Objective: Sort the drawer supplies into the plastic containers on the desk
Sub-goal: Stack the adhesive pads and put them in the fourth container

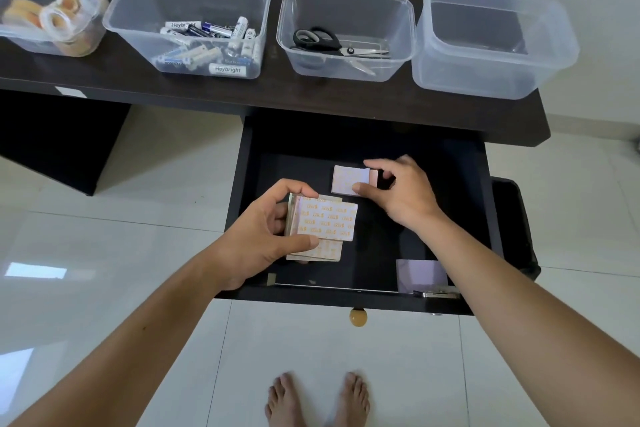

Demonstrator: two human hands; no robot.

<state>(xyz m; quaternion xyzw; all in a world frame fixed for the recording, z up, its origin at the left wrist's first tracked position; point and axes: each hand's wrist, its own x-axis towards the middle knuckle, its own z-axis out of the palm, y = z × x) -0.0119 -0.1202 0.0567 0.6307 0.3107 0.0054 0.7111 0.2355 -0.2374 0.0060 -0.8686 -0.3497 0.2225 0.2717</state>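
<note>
From the head camera, looking down: my left hand (pixel 266 232) has its grip pinched around a small stack of adhesive pads (pixel 322 227), thumb on the near edge and fingers over the far edge, held just above the floor of the open drawer (pixel 367 296). My right hand (pixel 398 194) is further in, thumb and forefinger pressed on another pad (pixel 346 180) that I judge still lies on the drawer bottom; I cannot tell whether it has lifted. A pale lilac sheet (pixel 420 274) sits near the front right corner, just beside a small metal item (pixel 436 294) I cannot identify.

Up on the table (pixel 346 97) stand four clear containers in a row. The leftmost (pixel 52 7) holds tape rolls, the next (pixel 188 17) batteries, the third (pixel 346 33) a pair of scissors (pixel 332 43), and the rightmost container (pixel 491 42) looks empty.

By my reckoning the sorting is mostly done: three kinds are already binned. What remains is the pads in my hands and the few bits in the corner, and the empty container seems the likely home for the pads
</note>
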